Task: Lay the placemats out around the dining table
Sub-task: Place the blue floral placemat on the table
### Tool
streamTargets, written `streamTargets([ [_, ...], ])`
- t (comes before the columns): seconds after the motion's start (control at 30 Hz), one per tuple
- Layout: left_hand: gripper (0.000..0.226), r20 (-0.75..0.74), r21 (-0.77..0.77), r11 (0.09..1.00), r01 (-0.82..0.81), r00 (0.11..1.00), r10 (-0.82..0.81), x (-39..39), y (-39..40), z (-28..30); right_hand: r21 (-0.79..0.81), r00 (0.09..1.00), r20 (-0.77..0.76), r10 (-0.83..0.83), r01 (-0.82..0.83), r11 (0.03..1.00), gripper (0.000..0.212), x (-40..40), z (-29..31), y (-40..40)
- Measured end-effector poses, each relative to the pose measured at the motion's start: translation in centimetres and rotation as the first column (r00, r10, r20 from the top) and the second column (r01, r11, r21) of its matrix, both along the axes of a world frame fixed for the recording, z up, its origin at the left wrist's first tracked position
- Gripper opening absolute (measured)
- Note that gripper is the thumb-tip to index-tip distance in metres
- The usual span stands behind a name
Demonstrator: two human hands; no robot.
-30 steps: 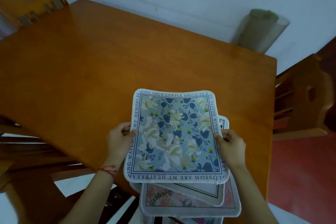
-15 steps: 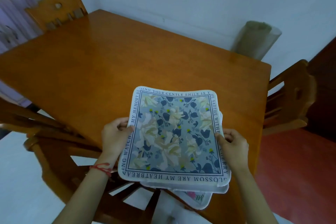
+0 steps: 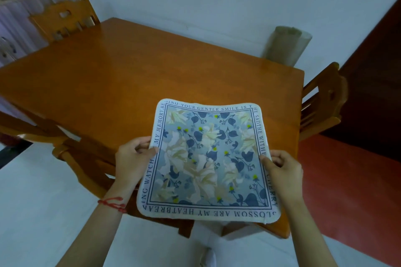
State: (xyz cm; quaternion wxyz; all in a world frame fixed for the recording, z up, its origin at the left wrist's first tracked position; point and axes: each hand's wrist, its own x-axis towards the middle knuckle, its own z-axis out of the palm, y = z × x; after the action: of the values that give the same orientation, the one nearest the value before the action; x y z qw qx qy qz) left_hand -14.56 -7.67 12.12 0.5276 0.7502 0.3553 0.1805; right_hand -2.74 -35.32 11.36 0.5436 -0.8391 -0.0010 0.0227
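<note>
A blue floral placemat (image 3: 208,158) with a white lettered border hangs flat above the near right part of the wooden dining table (image 3: 130,84). My left hand (image 3: 132,158) pinches its left edge, thumb on top. My right hand (image 3: 282,171) pinches its right edge the same way. The mat's near edge juts past the table's front edge. Whether other mats lie beneath it is hidden.
Wooden chairs stand at the far left (image 3: 63,17), at the right side (image 3: 323,102) and tucked under the near left edge (image 3: 71,149). A rolled greenish mat (image 3: 286,45) leans on the wall behind the table. Pale floor lies below, red floor to the right.
The other placemats seen under the blue one a second ago no longer show. The view has pulled back and swung left, showing more of the table and the far chair.
</note>
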Motion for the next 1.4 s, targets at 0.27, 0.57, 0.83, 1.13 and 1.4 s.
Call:
streamTargets([
  [0.27, 0.026, 0.062, -0.029, 0.999, -0.033, 0.997, 0.034, -5.7, -0.9, 2.0, 0.102, 1.000, 0.001, -0.016, 0.016, 0.995, 0.003, -5.8, 2.3, -1.1],
  [0.57, 0.029, 0.105, -0.073, 0.990, -0.125, 0.986, 0.132, -11.3, -3.3, 3.4, 0.148, 0.996, 0.014, 0.086, -0.087, 0.985, 0.003, -9.1, 3.8, -2.4],
  [0.83, 0.022, 0.114, -0.101, 0.940, -0.327, 0.934, 0.337, -18.2, -6.0, 3.0, 0.149, 0.959, 0.012, 0.283, -0.282, 0.948, 0.004, -10.9, 4.2, -2.0],
  [1.13, 0.024, 0.087, -0.108, 0.815, -0.569, 0.811, 0.578, -28.2, -7.1, 2.0, 0.130, 0.848, -0.001, 0.529, -0.525, 0.841, 0.007, -14.8, 3.3, 3.2],
  [1.4, 0.029, 0.061, -0.086, 0.649, -0.756, 0.646, 0.761, -37.9, -6.7, 1.3, 0.100, 0.675, -0.019, 0.737, -0.732, 0.673, 0.007, -21.1, 3.0, 10.3],
])
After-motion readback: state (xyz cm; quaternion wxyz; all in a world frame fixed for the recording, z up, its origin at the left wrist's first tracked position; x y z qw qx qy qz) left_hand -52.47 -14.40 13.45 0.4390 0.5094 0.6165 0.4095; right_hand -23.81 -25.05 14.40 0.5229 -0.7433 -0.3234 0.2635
